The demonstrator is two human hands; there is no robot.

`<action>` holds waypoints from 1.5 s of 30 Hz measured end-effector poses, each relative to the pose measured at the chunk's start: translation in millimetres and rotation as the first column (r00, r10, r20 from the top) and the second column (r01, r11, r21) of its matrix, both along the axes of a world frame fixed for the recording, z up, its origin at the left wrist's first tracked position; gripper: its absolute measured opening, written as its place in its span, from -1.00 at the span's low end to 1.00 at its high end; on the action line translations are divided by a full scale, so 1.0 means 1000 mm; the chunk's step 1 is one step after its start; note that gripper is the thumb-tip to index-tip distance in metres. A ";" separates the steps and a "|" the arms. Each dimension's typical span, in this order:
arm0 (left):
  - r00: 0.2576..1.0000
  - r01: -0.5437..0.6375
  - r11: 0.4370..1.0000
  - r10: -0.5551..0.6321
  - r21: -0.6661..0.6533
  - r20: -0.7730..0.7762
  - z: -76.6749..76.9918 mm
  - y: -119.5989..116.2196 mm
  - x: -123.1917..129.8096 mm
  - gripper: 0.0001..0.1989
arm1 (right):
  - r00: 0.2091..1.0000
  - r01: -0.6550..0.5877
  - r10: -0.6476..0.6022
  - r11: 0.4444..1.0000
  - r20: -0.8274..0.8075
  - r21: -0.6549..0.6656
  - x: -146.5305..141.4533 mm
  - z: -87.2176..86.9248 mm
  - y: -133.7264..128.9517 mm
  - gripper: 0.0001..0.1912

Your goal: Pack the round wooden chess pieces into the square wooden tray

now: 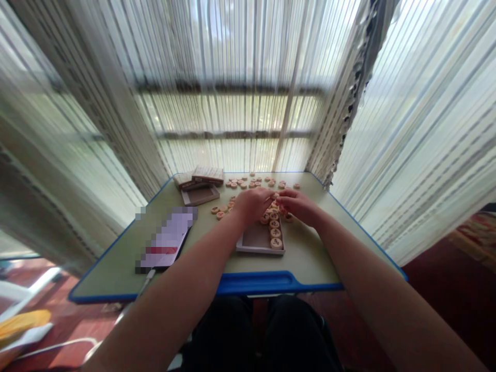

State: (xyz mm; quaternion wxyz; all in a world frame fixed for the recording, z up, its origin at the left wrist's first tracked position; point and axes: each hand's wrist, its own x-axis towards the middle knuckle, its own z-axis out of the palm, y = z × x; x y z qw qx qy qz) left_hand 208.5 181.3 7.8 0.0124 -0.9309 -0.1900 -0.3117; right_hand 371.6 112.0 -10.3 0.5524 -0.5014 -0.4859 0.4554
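Over the far end of a shallow open box [253,250], my left hand [252,202] and my right hand [297,205] meet with fingers closed together. Between their fingertips is a pale round Chinese chess piece [275,196]; its marking cannot be read. Along the box's right wall, several pieces lie face up in a row with dark characters, the nearest being one chess piece [276,243]. Another piece [265,218] sits left of that row, partly behind my left hand. The near left of the box shows its bare bottom. My hands hide the box's far end.
Loose chess pieces [243,185] are scattered across the back of the table [310,263], with others left of my left hand. Box parts [208,174] and an open tray [200,195] lie at back left. A phone [166,240] with a cable is at left; curtains surround the table.
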 end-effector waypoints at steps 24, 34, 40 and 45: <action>0.999 0.042 0.997 -0.042 -0.062 0.007 0.005 -0.006 -0.002 -0.71 | 0.994 0.009 -0.013 0.999 -0.105 -0.036 -0.001 0.000 0.002 -0.87; 0.919 -0.232 0.940 0.128 -0.249 -0.373 0.029 0.001 -0.027 -0.79 | 0.981 0.180 -0.181 0.983 0.064 0.019 -0.001 0.002 -0.001 -0.73; 0.821 -0.166 0.945 -0.026 -0.281 -0.571 0.035 -0.008 -0.040 -0.85 | 0.895 0.328 -0.340 0.940 0.288 0.089 0.015 -0.008 0.003 -0.67; 0.812 -0.152 0.935 -0.067 -0.322 -0.579 0.028 -0.013 -0.034 -0.81 | 0.779 0.522 -0.542 0.839 0.314 0.155 0.028 -0.011 0.006 -0.64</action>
